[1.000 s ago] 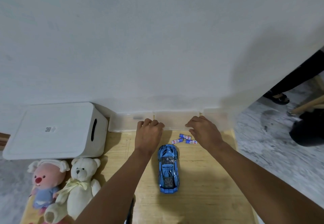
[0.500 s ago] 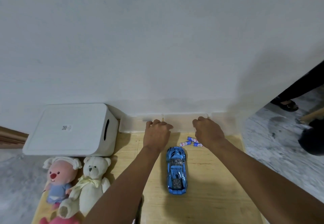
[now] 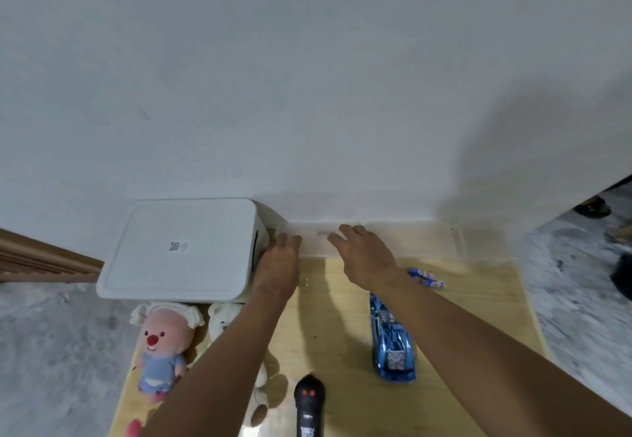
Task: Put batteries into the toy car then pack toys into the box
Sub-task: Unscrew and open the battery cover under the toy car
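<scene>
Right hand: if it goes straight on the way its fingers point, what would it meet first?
The right hand points toward the wall. First comes the clear plastic tray at the wall's foot; the fingertips may be touching it, depth is unclear.

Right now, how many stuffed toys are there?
2: a pink plush doll in blue at the wooden table's left edge; a white plush teddy bear beside it, partly behind an arm. Others may be hidden.

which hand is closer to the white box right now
Left. The left hand is at the right side of the white box, by its handle slot; the right hand is farther right, open over the clear tray at the wall.
</scene>
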Motion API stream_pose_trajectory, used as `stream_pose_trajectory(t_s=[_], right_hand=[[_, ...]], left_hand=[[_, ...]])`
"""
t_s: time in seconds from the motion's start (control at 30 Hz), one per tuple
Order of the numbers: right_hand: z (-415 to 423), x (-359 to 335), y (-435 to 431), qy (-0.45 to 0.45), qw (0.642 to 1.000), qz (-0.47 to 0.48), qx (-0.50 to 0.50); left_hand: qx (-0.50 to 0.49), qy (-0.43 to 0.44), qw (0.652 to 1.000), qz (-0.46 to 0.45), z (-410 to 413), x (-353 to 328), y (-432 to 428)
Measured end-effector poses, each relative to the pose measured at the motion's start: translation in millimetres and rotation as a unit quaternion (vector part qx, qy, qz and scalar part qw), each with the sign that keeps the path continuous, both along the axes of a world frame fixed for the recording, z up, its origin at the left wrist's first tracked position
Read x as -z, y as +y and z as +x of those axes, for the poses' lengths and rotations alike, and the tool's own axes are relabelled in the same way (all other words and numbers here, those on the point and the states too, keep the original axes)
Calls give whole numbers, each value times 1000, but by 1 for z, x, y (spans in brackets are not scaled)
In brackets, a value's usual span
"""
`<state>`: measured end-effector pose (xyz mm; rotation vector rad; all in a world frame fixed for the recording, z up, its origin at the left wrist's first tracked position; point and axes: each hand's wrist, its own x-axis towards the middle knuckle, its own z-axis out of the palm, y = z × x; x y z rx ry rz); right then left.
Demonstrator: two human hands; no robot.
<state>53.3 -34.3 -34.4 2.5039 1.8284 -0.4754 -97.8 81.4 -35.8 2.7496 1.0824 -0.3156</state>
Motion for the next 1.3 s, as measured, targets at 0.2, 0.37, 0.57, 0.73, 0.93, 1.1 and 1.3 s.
stream_pose_trajectory(t_s=[0.2,0.37,0.57,0.73,0.93,1.1,1.3], right_hand=[[-14,7,11,-106,994,-8,17],[-18,2,18,-132,989,-58,10],[-23,-1,20,-107,991,-81,4],[-23,4,19,-87,993,-84,10],[-18,1,17,-55,997,-54,13],[-8,-13,16,-52,998,-11,15],[-3,-14,16,-26,999,9,23]], left_hand=[[50,51,995,64,5,-3,2],[95,73,989,88,8,-7,7],[114,86,987,76,13,-6,5],[111,76,988,79,11,0,2],[102,74,990,67,9,5,3],[23,-7,999,27,5,8,3],[-16,-62,998,18,3,9,8]])
